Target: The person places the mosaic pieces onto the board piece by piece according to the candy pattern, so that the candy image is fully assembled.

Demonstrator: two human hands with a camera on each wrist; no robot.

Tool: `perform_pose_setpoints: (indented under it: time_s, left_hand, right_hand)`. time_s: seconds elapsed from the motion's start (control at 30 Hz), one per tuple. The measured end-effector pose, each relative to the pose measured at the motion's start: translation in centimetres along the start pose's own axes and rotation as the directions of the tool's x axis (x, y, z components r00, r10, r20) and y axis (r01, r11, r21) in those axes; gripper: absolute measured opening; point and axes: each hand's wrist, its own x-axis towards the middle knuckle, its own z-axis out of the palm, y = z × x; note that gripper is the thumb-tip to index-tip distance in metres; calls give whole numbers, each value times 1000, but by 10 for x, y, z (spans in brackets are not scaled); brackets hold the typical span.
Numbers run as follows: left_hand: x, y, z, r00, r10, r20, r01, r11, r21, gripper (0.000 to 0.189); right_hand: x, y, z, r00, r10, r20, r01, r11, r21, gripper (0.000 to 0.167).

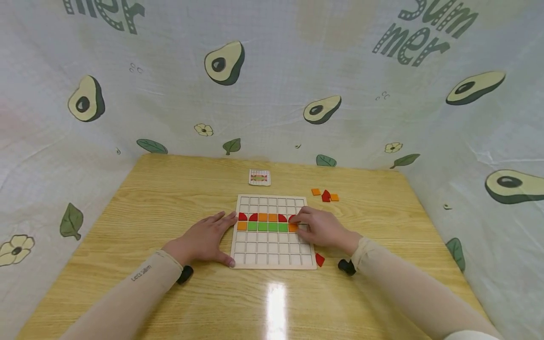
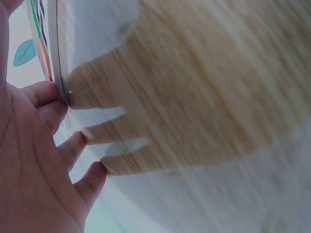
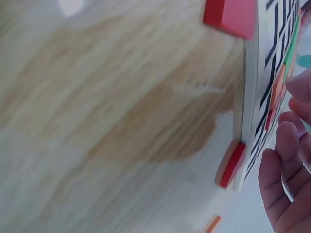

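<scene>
A pale grid board point(image 1: 272, 248) lies on the table with two rows of coloured tiles in it. Red quarter-round tiles point(image 1: 252, 217) and orange squares form the upper row; green square tiles point(image 1: 268, 227) lie between orange ones in the lower row. My left hand point(image 1: 204, 238) rests at the board's left edge, fingers spread, thumb at the near corner. My right hand point(image 1: 320, 226) reaches over the right side, its thumb and bent fingers pinching an orange square tile point(image 1: 293, 227) at the lower row's right end. In the right wrist view, the fingertips partly cover that tile.
A small pattern card point(image 1: 259, 177) lies behind the board. Two orange squares point(image 1: 316, 191) and red pieces point(image 1: 326, 196) lie at the back right. Another red piece point(image 1: 320, 259) sits by the near right corner. Printed cloth point(image 1: 272, 94) hangs around the table.
</scene>
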Motion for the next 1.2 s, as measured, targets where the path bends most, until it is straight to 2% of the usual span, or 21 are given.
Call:
perform_pose_setpoints:
  time_s: [0.2, 0.53, 0.7, 0.83, 1.2]
  left_hand:
    - [1, 2, -2, 1000, -16, 18, 16, 1000, 0, 126]
    - [2, 3, -3, 1000, -18, 19, 18, 1000, -3, 127]
    - [3, 3, -2, 1000, -21, 17, 21, 1000, -7, 127]
    - [4, 1, -1, 1000, -21, 15, 21, 1000, 0, 127]
    - [2, 4, -3, 999, -25, 25, 25, 1000, -3, 127]
  right_hand:
    - [-15, 12, -12, 999, 43, -33, -42, 999, 20, 25]
    - [-46, 38, -29, 985, 161, -61, -160, 987, 27, 30]
    - [-54, 49, -32, 982, 181, -59, -180, 983, 24, 31]
    - [-51, 51, -28, 984, 173, -52, -172, 985, 21, 31]
    - [-29, 41, -14, 991, 136, 2, -136, 990, 44, 28]
